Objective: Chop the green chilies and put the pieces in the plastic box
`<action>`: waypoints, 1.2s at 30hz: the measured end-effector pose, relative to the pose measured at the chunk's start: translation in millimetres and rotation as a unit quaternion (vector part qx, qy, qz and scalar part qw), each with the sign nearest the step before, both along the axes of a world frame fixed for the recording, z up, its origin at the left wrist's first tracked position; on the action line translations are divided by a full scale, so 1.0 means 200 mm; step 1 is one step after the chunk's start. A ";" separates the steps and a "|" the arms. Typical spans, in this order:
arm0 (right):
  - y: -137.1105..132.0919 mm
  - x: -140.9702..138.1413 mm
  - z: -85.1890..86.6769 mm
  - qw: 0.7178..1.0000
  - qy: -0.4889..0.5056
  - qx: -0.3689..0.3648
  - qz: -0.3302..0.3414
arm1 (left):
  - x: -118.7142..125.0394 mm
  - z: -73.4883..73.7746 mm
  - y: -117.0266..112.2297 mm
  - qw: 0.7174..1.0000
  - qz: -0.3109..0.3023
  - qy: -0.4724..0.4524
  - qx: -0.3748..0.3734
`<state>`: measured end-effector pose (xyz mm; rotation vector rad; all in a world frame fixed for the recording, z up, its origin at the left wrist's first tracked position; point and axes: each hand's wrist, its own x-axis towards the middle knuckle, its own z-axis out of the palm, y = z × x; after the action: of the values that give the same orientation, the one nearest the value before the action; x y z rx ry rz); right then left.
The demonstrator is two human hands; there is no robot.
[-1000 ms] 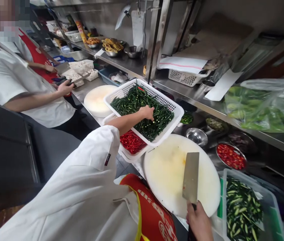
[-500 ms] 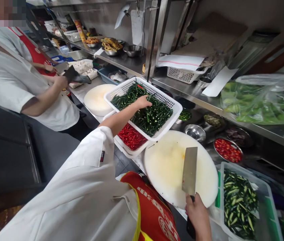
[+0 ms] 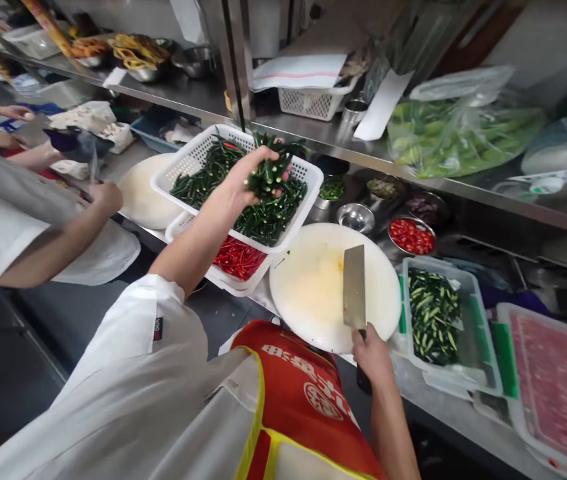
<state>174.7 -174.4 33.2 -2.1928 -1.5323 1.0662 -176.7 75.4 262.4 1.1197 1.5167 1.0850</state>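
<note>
My left hand (image 3: 251,175) grips a bunch of green chili peppers (image 3: 269,175), held just above the white basket (image 3: 308,180) that is heaped with more of them. A single red chili lies among the green ones. My right hand (image 3: 373,353) is wrapped round the black handle of a cleaver (image 3: 354,287). The cleaver's broad blade lies over the round white cutting board (image 3: 308,293). Red chilies (image 3: 238,259) fill a second white basket, partly hidden beneath the first.
A clear container (image 3: 481,340) of cut green peppers and a lidded box of pinkish contents (image 3: 558,387) stand to the right. Behind the board are metal bowls, one with cut red chilies (image 3: 411,236). A shelf edge (image 3: 343,150) overhangs them. At left, a co-worker's hand (image 3: 107,200) holds a knife.
My left hand has lifted a bunch of green chilies out of the basket pile. My right hand still holds the cleaver over the board. The view has swung to the right.
</note>
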 end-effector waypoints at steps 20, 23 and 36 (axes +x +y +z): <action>-0.05 -0.01 -0.01 0.995 0.050 0.006 -0.087 | 0.63 -1.03 -0.37 0.893 -0.238 0.371 -0.093; -0.05 0.00 -0.01 0.992 0.081 0.001 -0.094 | 0.69 -1.02 -0.39 0.847 -0.249 0.465 -0.067; -0.05 0.11 -0.02 0.978 0.196 -0.015 -0.071 | 0.70 -1.03 -0.46 0.849 -0.196 0.489 -0.047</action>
<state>197.5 -184.7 29.7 -1.9267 -1.1763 1.3793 -37.2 -16.2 55.5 1.9621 1.9083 0.0906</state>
